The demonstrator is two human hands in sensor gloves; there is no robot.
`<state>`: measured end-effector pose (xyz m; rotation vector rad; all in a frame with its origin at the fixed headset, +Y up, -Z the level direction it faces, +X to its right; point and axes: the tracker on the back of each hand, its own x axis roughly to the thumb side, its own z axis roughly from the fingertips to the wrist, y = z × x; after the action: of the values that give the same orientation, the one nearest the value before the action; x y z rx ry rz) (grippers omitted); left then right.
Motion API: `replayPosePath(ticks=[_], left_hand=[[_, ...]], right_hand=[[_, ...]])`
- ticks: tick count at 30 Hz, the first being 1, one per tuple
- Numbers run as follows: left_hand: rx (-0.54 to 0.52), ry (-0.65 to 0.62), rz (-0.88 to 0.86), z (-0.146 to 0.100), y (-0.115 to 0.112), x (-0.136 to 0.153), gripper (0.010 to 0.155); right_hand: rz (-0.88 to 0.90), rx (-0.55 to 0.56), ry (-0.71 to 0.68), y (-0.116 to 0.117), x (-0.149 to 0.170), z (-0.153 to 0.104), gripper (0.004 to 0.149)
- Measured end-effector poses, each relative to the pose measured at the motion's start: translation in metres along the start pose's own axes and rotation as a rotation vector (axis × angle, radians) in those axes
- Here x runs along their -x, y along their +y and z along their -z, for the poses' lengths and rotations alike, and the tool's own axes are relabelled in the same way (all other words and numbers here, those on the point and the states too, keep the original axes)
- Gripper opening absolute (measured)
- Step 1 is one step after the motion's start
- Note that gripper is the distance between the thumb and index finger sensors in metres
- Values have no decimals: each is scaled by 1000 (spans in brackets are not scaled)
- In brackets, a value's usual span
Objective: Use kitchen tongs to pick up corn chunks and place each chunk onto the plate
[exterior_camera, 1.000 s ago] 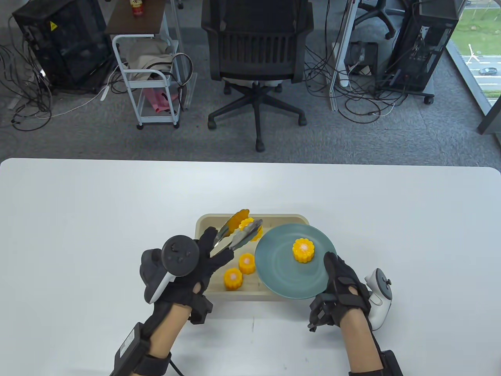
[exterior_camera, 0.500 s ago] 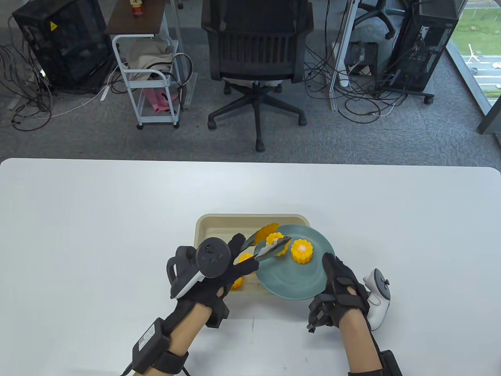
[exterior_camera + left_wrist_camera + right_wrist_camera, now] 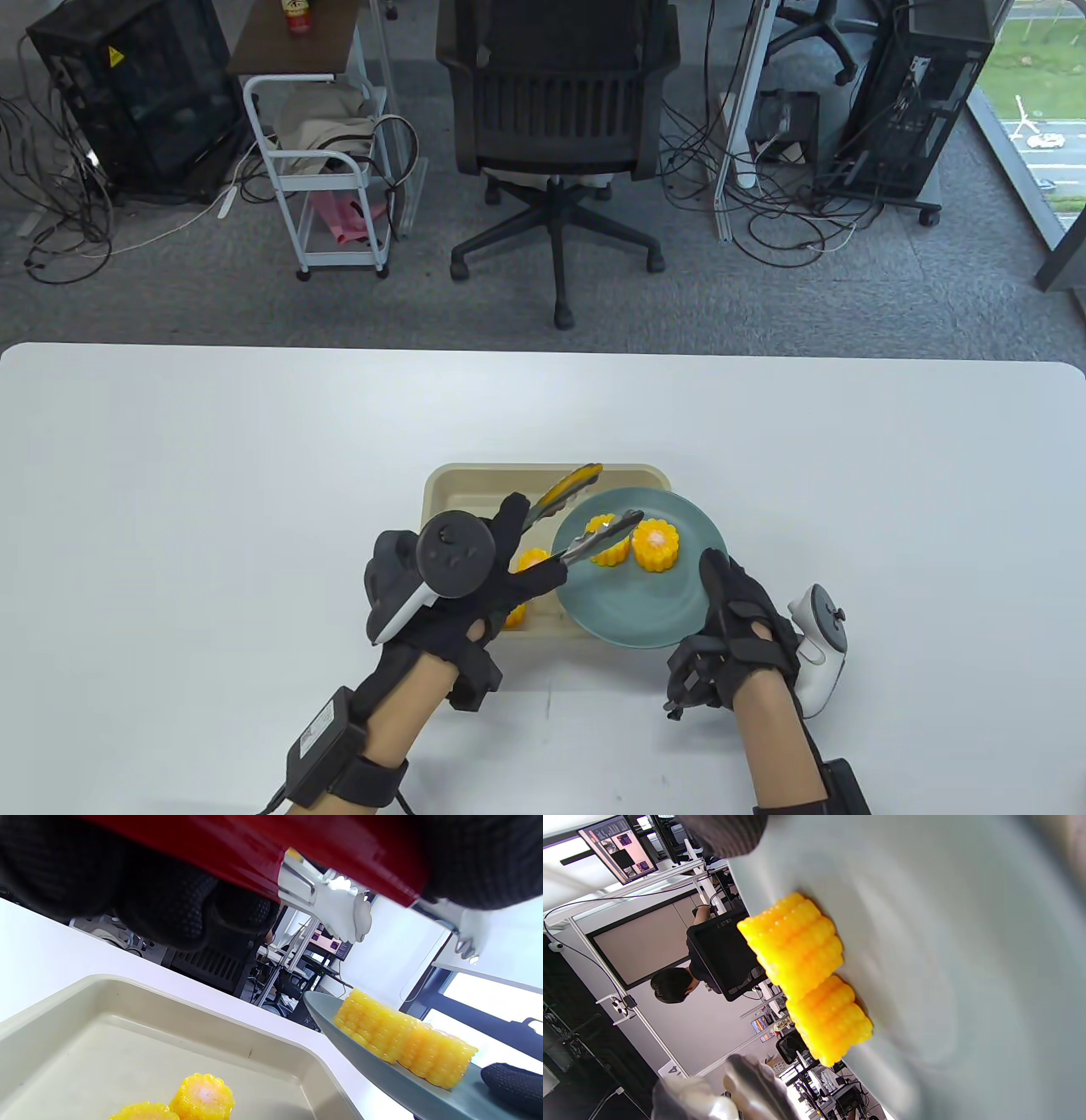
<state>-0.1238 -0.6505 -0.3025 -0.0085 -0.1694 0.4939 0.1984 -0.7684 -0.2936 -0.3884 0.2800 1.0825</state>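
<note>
The left hand (image 3: 475, 586) holds the tongs (image 3: 585, 526) spread over the plate (image 3: 628, 611), the second chunk (image 3: 609, 543) just released beside the first (image 3: 656, 543), the right hand (image 3: 738, 628) gripping the rim; next, I'd say, back to the tray (image 3: 450, 501) near the tabletop's near edge for another chunk (image 3: 202, 1096).

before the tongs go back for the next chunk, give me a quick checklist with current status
1. Tongs open: ok, arms spread apart.
2. Second chunk sits on plate: ok, beside the first chunk.
3. Chunk free of tongs: cannot tell, one arm crosses over it.
4. Left hand grips tongs: ok.
5. Right hand steadies plate: ok, thumb on rim.
6. Chunks left in tray: ok, two show in the left wrist view.
</note>
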Motion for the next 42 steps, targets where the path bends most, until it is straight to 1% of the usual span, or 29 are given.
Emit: replayPosePath(ticks=[6, 9, 12, 14, 16, 19, 21, 26, 31, 35, 39, 42], left_hand=[[-6, 53, -42, -2, 7, 15, 92], [-37, 90, -81, -6, 14, 29, 92], [-43, 143, -105, -9, 15, 49, 92], [-51, 180, -128, -8, 13, 64, 92], [-25, 230, -142, -4, 7, 79, 92], [-31, 269, -134, 1, -2, 92, 92], [1, 294, -109, 4, -9, 97, 92], [88, 308, -4, 9, -28, 94, 92], [167, 282, 112, 13, -47, 77, 91], [176, 279, 210, 16, -58, 66, 90], [183, 265, 241, 18, -66, 62, 90], [175, 271, 281, 20, -68, 58, 88]], right_hand=[[3, -2, -8, 1, -1, -1, 55], [8, -2, -10, 1, -2, -2, 55], [8, -3, -14, 0, -3, -1, 55], [11, -6, -13, 0, -3, -1, 55], [11, -9, -14, -1, -3, -1, 55], [11, -10, -14, -1, -3, -1, 55], [11, -13, -15, -1, -3, -1, 55], [6, -18, -20, -1, -4, 0, 55], [12, -20, -18, -1, -4, 0, 55], [5, -20, -15, -1, -3, 0, 55], [4, -21, -14, -2, -3, 0, 55], [4, -19, -13, -2, -3, 0, 55]])
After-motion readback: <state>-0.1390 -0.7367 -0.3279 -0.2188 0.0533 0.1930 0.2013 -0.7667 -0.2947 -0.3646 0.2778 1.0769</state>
